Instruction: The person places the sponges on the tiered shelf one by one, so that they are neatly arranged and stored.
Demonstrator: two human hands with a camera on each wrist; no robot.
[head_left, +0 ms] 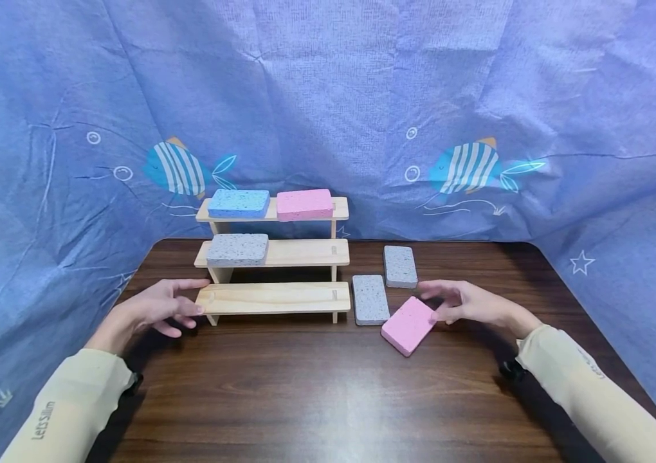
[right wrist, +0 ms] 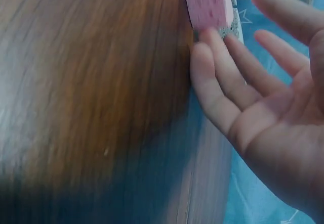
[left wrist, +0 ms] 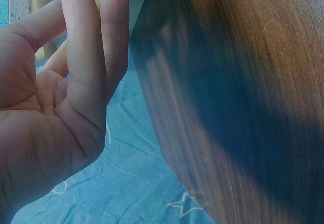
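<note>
Right hand (head_left: 473, 305): right of centre in the head view; grip released, fingers loosely bent, nothing clasped; fingertips at the right corner of the loose pink sponge (head_left: 409, 326), firm contact not confirmed.
Loose pink sponge: lying flat, just below and right of the centre of the frame, turned at a slant.
Left hand (head_left: 154, 305): left of centre; grip released, fingers spread and holding nothing; thumb and forefinger at the left end of the bottom tier (head_left: 273, 299), touching or just apart cannot be told.
Wooden rack (head_left: 299, 253): three stepped tiers, upright, left of centre.
Top tier (head_left: 341, 207): blue sponge (head_left: 238, 203) at left, second pink sponge (head_left: 305, 205) toward the right, a gap between.
Middle tier: grey speckled sponge (head_left: 238, 249) at left.
Loose grey sponges: two, flat, right of the rack; the nearer (head_left: 371, 300) just beside the loose pink sponge, the farther (head_left: 400, 267) above and to its right.
Surface (head_left: 305, 399): dark wood grain, glare at lower centre.
Backdrop cloth (head_left: 328, 96): blue, creased, printed with striped fish.
Sleeves: pale, lettered, at lower left (head_left: 67, 399) and lower right (head_left: 559, 373).
</note>
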